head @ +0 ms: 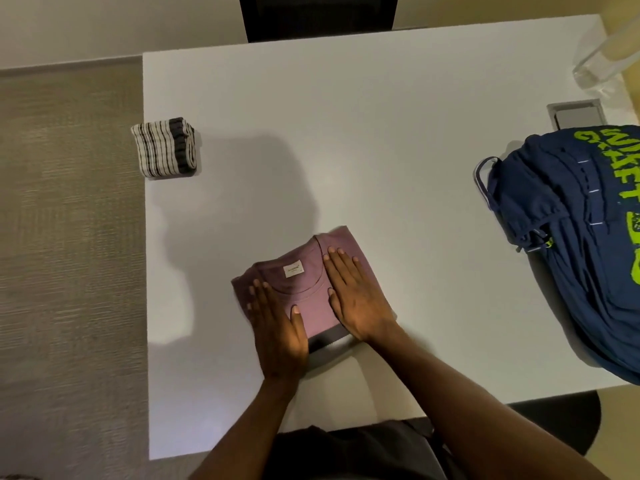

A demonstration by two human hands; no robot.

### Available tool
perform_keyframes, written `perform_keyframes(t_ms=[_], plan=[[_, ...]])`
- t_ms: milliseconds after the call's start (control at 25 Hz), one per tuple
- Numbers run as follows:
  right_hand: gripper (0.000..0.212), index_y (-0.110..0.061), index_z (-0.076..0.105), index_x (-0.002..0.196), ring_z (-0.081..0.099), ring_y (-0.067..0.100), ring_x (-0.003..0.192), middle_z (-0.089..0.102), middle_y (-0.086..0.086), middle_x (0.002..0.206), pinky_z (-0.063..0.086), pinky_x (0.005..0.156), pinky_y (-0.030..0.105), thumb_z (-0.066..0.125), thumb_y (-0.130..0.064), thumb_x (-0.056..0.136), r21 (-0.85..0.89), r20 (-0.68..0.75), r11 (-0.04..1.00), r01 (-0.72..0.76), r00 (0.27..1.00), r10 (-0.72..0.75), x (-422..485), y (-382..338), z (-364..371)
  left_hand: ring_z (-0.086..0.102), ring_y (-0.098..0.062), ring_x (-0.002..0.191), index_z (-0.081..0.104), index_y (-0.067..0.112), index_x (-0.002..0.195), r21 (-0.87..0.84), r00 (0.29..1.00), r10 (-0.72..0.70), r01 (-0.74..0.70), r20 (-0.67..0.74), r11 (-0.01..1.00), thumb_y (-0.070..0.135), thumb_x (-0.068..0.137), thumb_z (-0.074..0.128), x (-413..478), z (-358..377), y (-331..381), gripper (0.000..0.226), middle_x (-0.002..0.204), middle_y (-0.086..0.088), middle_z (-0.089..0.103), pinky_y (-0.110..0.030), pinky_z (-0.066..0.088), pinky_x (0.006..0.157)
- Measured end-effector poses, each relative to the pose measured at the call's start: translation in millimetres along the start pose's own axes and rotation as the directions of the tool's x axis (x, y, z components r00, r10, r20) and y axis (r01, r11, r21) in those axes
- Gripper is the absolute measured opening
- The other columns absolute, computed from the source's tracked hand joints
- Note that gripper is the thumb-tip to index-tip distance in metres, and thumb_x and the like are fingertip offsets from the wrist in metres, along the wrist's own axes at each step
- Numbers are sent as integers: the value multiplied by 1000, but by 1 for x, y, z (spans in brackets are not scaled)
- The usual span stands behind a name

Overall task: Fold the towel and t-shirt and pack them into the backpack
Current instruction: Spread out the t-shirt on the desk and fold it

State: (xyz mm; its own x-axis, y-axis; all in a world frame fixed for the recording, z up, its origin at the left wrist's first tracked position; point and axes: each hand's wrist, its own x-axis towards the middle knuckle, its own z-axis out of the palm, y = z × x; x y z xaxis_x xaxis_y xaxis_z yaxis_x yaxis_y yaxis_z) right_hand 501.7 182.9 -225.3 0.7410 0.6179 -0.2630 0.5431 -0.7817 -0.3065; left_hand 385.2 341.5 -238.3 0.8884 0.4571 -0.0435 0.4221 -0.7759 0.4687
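T-shirt [308, 306], mauve, lies folded into a compact rectangle near the near edge of the table [346, 133], about mid-width, collar and label facing up. Left hand [277, 327] and right hand [356, 299] both rest flat on it, fingers straight, pressing the fold down; neither grips anything. Towel [164, 147], striped, sits as a folded bundle at the left edge, well apart from the shirt. Backpack [571, 237], navy with green lettering, lies on its side along the right edge; cannot tell whether its zip is open. Judgement: folding of both items looks done or all but done, the shirt getting a last flattening. Packing not begun: neither item is in the bag, and both must cross to the right edge.
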Motion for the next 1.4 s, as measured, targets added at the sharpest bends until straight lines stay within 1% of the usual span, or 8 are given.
perform_keyframes(t_ms=[80,360,560,760,880,960,1160,1400], plan=[[64,-10,11,165,6,25,161,9,10,173,19,128,50,21,-40,109,-24,35,1000,-9,999,10,6,1,12,12,-36,160,16,-8,160,31,1000,4,-4,25,1000,27,108,44,7,6,-5,69,170,-25,14,-57,25,125],[66,-4,15,164,9,26,161,14,14,172,15,130,44,33,-35,109,40,-190,954,-298,935,300,2,0,19,8,-30,161,14,-1,163,81,950,247,-266,189,961,37,108,41,70,13,-13,72,173,-18,11,-52,22,127],[66,-6,9,165,4,24,161,8,13,173,14,130,47,24,-38,109,98,-158,909,-405,896,416,16,15,10,4,-24,162,11,3,165,80,922,303,-330,241,940,41,107,44,110,22,9,76,173,-14,11,-45,16,131],[66,-10,9,166,3,19,161,9,7,174,12,131,43,26,-42,110,68,-153,935,-349,922,356,15,35,-1,8,-21,161,13,7,165,9,931,293,-302,219,953,40,108,42,113,16,16,72,173,-10,15,-45,19,130],[64,-9,18,165,13,23,160,19,10,172,16,129,46,29,-42,110,44,-183,943,-331,925,333,16,31,-15,11,-21,161,16,6,165,-8,912,376,-380,163,925,30,109,44,118,-4,-17,67,173,-8,15,-48,16,130],[63,-10,24,163,18,24,159,24,11,170,13,130,43,33,-43,110,83,-224,941,-329,914,339,24,20,-28,11,-25,161,17,5,164,63,926,354,-364,127,929,31,110,38,123,-16,-55,64,173,-11,14,-53,18,129],[73,-8,33,159,30,25,153,38,12,164,11,130,37,45,-57,105,197,-291,964,-178,928,231,89,-47,-57,9,-26,161,17,8,165,164,981,157,-175,114,971,36,109,29,147,-46,-140,64,173,-12,13,-57,19,127],[72,-9,34,159,37,27,148,42,11,161,20,126,36,51,-52,104,319,-294,947,-46,945,145,198,-142,-80,19,-25,160,27,7,163,182,981,188,-192,41,964,35,107,43,149,-51,-146,64,171,-12,24,-53,24,126]])
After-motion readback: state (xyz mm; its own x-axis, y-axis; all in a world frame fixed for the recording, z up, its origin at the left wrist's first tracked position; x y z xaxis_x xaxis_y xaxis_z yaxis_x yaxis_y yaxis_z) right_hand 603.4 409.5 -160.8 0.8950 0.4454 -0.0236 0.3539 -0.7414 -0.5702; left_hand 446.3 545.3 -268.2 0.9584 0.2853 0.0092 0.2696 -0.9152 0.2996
